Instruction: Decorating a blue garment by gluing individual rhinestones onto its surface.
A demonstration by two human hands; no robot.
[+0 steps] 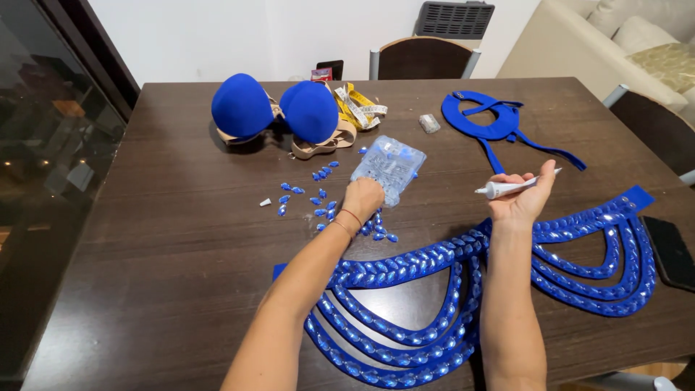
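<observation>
Dark wooden table (159, 239), faintly grained, satin sheen. Near its front edge, blue cloth belt (434, 289) set with glossy faceted gems. Left hand (362, 199) on loose glossy blue gems (318, 199) beside a clear, crinkled plastic bag (391, 165). Right hand (523, 197) holds a smooth white plastic glue tube (510, 187). Toward the far edge, matt blue fabric bra cups (275, 108).

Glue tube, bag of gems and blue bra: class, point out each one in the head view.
glue tube (507, 188), head view, middle of the white body, in the right hand (523, 197).
bag of gems (392, 165), head view, clear plastic centre.
blue bra (241, 106), head view, one cup.
</observation>
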